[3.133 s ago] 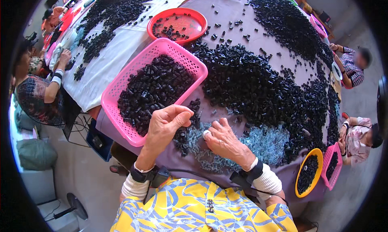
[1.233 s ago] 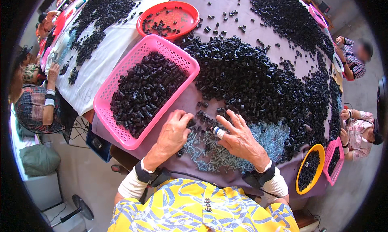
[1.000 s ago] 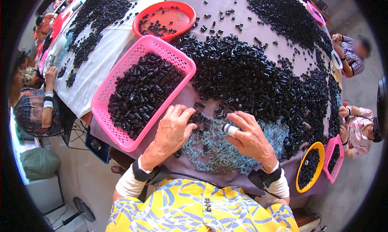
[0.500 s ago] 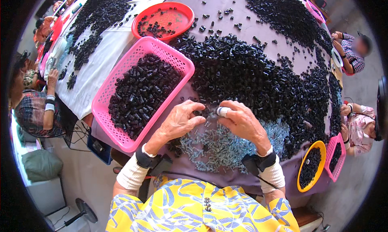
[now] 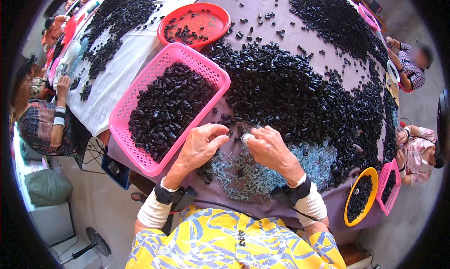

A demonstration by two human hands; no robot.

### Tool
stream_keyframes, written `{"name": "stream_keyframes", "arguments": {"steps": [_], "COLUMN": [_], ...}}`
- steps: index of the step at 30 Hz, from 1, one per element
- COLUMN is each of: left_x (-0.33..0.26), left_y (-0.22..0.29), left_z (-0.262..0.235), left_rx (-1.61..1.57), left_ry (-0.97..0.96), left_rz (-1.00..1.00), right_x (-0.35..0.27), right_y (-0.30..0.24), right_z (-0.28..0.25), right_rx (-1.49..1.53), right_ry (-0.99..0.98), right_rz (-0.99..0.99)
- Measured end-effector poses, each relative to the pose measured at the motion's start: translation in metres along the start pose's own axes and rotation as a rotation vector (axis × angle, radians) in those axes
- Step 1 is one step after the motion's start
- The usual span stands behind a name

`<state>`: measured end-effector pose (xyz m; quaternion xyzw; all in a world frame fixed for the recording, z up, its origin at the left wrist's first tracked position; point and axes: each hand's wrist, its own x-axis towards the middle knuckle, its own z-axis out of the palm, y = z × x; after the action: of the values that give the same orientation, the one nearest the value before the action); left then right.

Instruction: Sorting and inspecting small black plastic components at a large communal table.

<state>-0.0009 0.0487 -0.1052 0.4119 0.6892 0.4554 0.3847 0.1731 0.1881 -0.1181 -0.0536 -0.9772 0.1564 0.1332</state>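
My left hand (image 5: 202,146) is beside the pink basket, thumb and forefinger curled together at what looks like a small black plastic piece (image 5: 230,133). My right hand (image 5: 270,149) faces it a short way off, its fingers bent in a pinch; what they hold is too small to make out. White tape (image 5: 246,138) wraps one of its fingertips. Below both hands spread many small clear-bluish springs (image 5: 243,177). Just beyond lies a large heap of short black plastic pieces (image 5: 281,88). The pink basket (image 5: 123,100) on the left is filled with such black pieces.
A red round tray (image 5: 211,25) with some black pieces stands behind the basket. To the right are a yellow bowl (image 5: 348,213) and a small pink basket (image 5: 396,189), both with black pieces. Other people sit at the table's left (image 5: 47,124) and right (image 5: 417,147) sides.
Both hands have lowered slightly toward me. The right hand has shifted left and its fingers have curled in more, while the left hand's thumb and forefinger have come closer together.
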Motion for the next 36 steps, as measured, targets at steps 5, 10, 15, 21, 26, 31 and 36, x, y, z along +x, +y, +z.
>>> {"name": "stream_keyframes", "arguments": {"steps": [5,10,15,21,26,31,36], "left_x": [-0.001,0.003,0.008,0.004,-0.002,-0.004,-0.007], "left_y": [-0.005,-0.008,-0.016,0.001,0.001,0.002,0.005], "left_z": [0.01,0.03,0.032,0.019,0.02,0.025,0.022], "left_rx": [0.172,0.476,0.573,0.123,-0.079,-0.293,-0.307], "left_ry": [0.012,0.009,-0.007,0.016,0.054,0.062,0.108], "left_rz": [0.106,0.264,0.25,-0.017,-0.031,-0.045,-0.089], "right_x": [0.003,0.003,0.005,0.0,0.007,0.001,-0.003], "right_y": [-0.001,0.0,0.001,0.006,0.005,0.01,0.006], "right_z": [0.006,0.003,-0.001,0.013,0.003,-0.007,-0.004], "right_rx": [-0.081,-0.056,-0.038,-0.055,0.067,0.07,0.076], "right_ry": [-0.096,-0.104,-0.121,-0.104,-0.08,0.016,0.004], "right_rz": [0.029,0.097,0.091,0.051,0.092,0.109,0.091]}}
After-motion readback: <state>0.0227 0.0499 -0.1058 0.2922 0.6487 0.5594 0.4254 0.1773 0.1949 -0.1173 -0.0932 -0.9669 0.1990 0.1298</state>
